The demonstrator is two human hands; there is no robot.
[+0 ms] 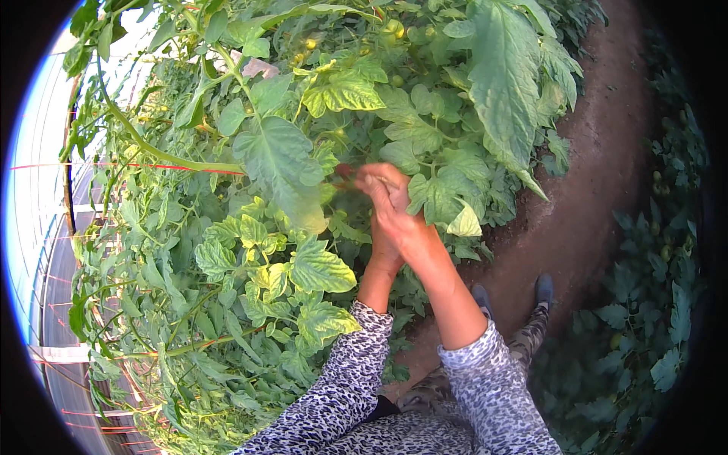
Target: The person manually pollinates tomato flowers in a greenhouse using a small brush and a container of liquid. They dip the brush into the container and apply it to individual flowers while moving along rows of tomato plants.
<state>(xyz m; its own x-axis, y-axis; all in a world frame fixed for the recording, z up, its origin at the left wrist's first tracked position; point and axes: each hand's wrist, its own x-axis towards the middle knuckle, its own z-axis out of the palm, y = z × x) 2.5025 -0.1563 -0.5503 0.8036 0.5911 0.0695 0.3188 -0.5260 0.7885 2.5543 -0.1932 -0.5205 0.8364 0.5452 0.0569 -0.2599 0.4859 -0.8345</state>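
Observation:
My two hands are close together among the leaves of a staked tomato plant. My right hand (401,219) lies in front, its fingers bent near the stems and blurred by motion. Behind it my left hand (384,244) is mostly covered; only its wrist side shows plainly. A small dark red blurred thing (344,169) is just beyond the fingertips, too unclear to name. Whether the fingers grip it, or a thin stem, cannot be made out. Left of the hands hangs a large tomato leaf (281,165). A thick bare tomato stem (148,148) arches in from the upper left.
A red string (114,165) stretches from the left towards the plant. Yellowing leaves (273,278) hang below left, and unripe tomatoes (393,29) are at the top. On the right, a dirt path (574,199) runs between this row and another row of tomato plants (620,347).

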